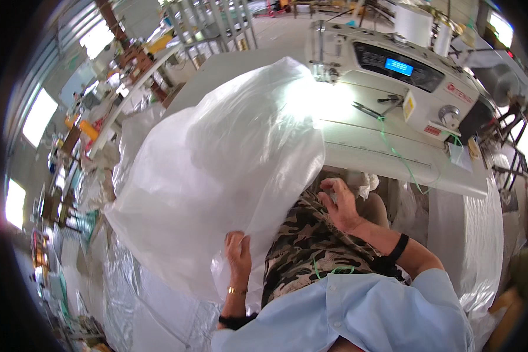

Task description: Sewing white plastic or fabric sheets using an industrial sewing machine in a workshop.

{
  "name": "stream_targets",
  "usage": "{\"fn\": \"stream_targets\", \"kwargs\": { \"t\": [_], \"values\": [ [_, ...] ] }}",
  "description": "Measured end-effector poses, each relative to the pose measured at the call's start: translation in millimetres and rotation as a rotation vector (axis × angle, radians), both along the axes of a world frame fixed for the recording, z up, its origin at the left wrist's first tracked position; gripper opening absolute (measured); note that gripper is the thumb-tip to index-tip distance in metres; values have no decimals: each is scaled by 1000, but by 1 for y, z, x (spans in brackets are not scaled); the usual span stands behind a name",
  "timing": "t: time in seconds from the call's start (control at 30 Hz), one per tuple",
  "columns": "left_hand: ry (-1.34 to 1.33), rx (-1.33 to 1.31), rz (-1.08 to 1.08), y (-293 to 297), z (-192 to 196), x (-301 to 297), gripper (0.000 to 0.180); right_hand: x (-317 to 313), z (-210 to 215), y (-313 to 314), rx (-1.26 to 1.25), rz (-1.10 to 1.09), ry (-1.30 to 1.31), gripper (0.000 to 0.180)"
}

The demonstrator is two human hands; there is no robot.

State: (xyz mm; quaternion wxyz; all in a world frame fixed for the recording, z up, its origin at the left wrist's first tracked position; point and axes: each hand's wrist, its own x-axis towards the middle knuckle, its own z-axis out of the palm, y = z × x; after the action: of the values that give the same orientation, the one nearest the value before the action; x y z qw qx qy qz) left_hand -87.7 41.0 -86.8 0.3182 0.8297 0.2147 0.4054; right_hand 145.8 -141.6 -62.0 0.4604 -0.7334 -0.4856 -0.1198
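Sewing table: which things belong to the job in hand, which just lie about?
Job, apparently:
- white plastic sheet, by left hand
- sewing machine
- dark tool on green cord, probably

Lying about, apparently:
- grey barred frame
- orange cylinder, far left

A translucent white plastic sheet (217,152) is draping over the left part of the surface (352,130) and hanging past its near edge, the left hand (237,252) curling at its lower part. The right hand (340,206) is hovering, fingers parted, just off that edge; a sewing machine (419,88) is standing toward the far edge.
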Motion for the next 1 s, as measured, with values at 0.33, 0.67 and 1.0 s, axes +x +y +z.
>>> {"fn": "stream_targets", "kwargs": {
  "t": [0.33,0.67,1.0],
  "values": [
    [376,-136,-841,-96,161,13,16,-53,8,88,36,291,882,37],
    [742,60,-742,-92,69,44,20,-10,-18,-13,171,607,1717,45],
    [398,631,-208,-64,98,85,24,-55,-46,-12,-75,292,1064,23]
  ]
}}
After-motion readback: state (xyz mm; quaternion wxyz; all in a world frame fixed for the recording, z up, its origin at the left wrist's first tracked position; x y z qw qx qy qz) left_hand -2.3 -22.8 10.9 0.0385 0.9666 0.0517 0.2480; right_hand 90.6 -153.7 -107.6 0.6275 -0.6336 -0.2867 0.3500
